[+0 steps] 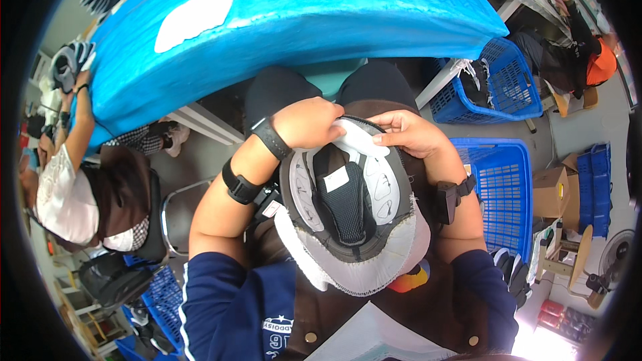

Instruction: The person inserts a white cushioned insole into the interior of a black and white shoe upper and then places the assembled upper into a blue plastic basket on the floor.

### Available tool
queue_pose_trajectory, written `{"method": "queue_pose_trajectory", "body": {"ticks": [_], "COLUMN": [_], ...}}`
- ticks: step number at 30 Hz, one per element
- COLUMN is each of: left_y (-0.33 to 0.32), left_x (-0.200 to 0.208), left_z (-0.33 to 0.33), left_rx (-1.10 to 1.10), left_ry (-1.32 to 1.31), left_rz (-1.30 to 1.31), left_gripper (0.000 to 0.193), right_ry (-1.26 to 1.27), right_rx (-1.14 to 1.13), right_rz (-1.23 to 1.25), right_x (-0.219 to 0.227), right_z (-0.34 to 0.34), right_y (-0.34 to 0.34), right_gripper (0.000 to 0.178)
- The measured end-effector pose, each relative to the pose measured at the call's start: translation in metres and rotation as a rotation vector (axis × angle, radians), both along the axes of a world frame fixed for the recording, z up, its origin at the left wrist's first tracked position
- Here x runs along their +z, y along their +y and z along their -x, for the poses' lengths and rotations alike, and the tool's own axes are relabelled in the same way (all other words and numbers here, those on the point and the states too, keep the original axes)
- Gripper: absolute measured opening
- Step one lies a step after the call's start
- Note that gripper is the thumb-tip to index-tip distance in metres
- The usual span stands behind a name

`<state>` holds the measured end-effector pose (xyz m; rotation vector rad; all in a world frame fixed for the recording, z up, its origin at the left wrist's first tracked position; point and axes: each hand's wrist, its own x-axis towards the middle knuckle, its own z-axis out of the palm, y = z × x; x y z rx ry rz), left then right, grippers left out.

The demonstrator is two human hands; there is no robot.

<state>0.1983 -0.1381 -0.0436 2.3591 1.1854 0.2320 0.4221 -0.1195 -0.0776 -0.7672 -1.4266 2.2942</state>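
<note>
An unfinished shoe upper [401,241] lies over my lap, its inside facing up. It has a dark rim, pale reinforcement pieces along both sides, a black mesh tongue [344,207] with a white label, and a stitched, frayed lower edge. At its far end sits a soft white padding piece [361,139], partly tucked along the rim. My left hand [309,126] is closed, its fingertips pinching the padding at the left. My right hand [414,135] grips the upper's far right rim, thumb against the padding and fingers outside. Some fingertips are hidden.
A blue-covered table [287,47] with a white sheet [197,19] stands ahead. Blue baskets [498,187] are at my right, one holding shoes [476,83]. Co-workers sit at the left [73,194] and far right [568,53]. A cardboard box [552,190] stands right.
</note>
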Motion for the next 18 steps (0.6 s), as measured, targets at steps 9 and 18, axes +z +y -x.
{"method": "queue_pose_trajectory", "body": {"ticks": [9, 18], "left_y": [0.007, 0.019], "left_x": [-0.001, -0.005], "left_z": [-0.007, -0.020], "left_rx": [-0.089, -0.156], "left_ry": [0.158, 0.021], "left_rz": [-0.028, 0.009], "left_gripper": [0.013, 0.014], "right_ry": [-0.152, -0.490], "right_rx": [0.006, -0.127], "right_rz": [-0.176, -0.684], "right_x": [-0.006, 0.002], "right_z": [0.005, 0.010], "right_y": [-0.002, -0.025], "right_gripper": [0.038, 0.030]}}
